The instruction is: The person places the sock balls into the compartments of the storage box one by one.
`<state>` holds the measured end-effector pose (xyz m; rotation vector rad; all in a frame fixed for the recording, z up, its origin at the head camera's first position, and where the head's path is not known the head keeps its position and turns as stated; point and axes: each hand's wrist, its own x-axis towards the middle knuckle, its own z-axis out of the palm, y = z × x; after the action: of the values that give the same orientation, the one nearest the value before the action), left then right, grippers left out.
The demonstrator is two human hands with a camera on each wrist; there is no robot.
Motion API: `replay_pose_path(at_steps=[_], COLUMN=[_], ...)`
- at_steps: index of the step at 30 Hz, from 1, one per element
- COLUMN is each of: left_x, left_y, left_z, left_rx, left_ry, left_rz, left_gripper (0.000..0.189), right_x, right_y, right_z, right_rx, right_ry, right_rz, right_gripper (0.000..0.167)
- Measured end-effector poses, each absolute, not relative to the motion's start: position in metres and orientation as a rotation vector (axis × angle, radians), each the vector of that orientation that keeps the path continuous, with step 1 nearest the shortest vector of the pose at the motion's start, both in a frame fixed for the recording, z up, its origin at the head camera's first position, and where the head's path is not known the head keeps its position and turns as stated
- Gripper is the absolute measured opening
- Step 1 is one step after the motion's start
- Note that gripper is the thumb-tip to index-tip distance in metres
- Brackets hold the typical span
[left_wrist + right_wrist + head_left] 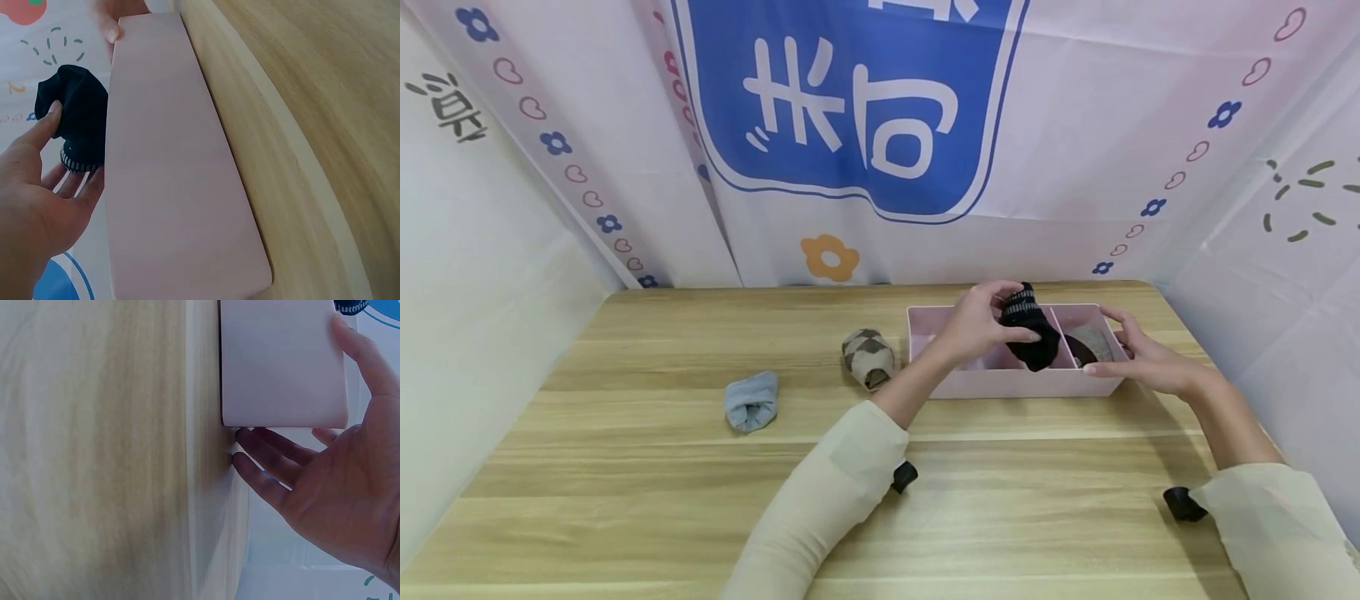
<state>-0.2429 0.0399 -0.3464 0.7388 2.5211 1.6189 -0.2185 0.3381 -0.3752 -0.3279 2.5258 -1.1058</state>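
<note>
My left hand (pixel 976 323) pinches a rolled black sock (pixel 1032 335) with a white-striped cuff between thumb and fingers. It hangs over the wider left compartment of a pink divided box (pixel 1015 384), near the divider. In the left wrist view the black sock (pixel 80 109) shows beside the box's long wall (pixel 164 144). My right hand (pixel 1153 360) holds the box's right end, thumb at the front rim and fingers around the end wall. Inside the small right compartment lies a grey and dark brown rolled sock (pixel 1092 340).
Left of the box, a brown-and-beige checked rolled sock (pixel 868 358) sits on the wooden table (pixel 647 483). Farther left lies a light blue-grey folded sock (pixel 751 402). A printed cloth (pixel 1060 167) hangs behind the table, with white walls at both sides.
</note>
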Motion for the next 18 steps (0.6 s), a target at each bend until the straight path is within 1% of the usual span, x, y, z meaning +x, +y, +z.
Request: replay_pose_path(at_steps=[10, 18], left_x=[-0.252, -0.257], left_y=[0.054, 0.062], left_z=[-0.355, -0.36], left_rx=[0.708, 0.788], left_ry=[2.583, 2.673], left_rz=[1.609, 1.437], left_gripper=[0.069, 0.069], right_x=[-0.219, -0.218], right_y=[0.339, 0.338], right_z=[-0.375, -0.374], right_rx=[-0.332, -0.339], right_ry=[2.518, 2.517], right_rz=[-1.116, -1.123], right_gripper=[0.108, 0.108])
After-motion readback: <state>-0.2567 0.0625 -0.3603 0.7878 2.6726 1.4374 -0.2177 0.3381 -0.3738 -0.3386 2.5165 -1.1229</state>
